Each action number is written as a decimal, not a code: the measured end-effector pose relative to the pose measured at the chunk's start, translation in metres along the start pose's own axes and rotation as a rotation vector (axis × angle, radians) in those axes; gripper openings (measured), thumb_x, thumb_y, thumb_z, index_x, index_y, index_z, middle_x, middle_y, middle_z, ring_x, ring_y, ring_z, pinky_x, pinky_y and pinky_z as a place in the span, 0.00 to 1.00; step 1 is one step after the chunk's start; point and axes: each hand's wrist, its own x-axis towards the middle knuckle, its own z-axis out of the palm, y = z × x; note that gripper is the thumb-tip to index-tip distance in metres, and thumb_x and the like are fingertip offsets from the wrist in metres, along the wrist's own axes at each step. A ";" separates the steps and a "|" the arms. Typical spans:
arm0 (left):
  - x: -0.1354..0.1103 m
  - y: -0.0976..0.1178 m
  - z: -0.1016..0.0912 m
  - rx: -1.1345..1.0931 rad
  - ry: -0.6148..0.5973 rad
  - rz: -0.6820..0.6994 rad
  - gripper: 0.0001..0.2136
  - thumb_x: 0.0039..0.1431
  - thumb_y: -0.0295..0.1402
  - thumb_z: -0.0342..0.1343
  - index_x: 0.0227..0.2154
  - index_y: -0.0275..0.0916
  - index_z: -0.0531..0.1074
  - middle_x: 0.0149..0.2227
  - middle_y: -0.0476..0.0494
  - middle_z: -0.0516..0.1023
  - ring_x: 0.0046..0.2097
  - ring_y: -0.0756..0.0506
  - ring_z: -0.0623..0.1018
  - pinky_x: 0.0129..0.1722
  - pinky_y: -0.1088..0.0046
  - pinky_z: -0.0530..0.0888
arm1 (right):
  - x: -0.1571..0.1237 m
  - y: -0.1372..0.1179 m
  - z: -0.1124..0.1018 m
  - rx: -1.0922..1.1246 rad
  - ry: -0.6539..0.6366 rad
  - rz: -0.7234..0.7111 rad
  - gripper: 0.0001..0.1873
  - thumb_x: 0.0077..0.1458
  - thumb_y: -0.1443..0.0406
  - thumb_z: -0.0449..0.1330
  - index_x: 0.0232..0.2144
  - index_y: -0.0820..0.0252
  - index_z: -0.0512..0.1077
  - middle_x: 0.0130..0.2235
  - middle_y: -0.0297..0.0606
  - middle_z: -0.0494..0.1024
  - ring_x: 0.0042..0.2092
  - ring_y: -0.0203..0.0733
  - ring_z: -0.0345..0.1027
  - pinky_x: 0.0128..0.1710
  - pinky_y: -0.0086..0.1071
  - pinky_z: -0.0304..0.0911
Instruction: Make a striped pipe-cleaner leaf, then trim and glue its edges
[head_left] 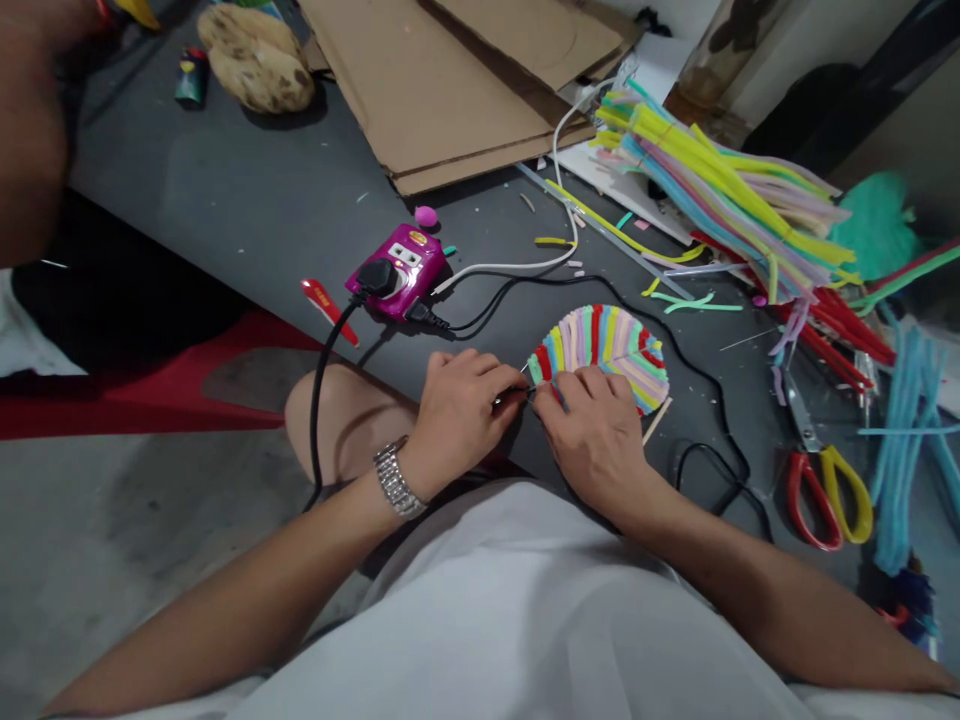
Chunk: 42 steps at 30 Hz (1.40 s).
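Observation:
A rounded, leaf-like piece of striped pipe cleaners (600, 335) in several colours lies on the grey table near its front edge. My right hand (596, 430) rests over its near side, fingers curled down on the edge. Just to the left, my left hand (465, 410), with a metal watch on the wrist, is closed in a pinch. Something thin and dark shows between its fingertips, too small to name. Both hands' fingertips nearly meet at the piece's left edge. A pale stick (657, 421) pokes out beside the right hand.
A magenta power strip (409, 275) with black cords (630, 305) stands beyond my left hand. Red-and-yellow scissors (814, 480) and bundled pipe cleaners (727, 190) lie right. Cardboard sheets (465, 90) are at the back. Another person's arm (30, 150) shows at upper left.

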 end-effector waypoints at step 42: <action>-0.002 -0.005 0.006 -0.069 0.039 0.003 0.05 0.66 0.32 0.56 0.37 0.43 0.78 0.35 0.46 0.81 0.38 0.42 0.73 0.41 0.59 0.58 | 0.008 -0.014 0.001 0.023 0.075 0.147 0.11 0.67 0.66 0.54 0.32 0.59 0.73 0.38 0.48 0.76 0.40 0.49 0.60 0.38 0.41 0.48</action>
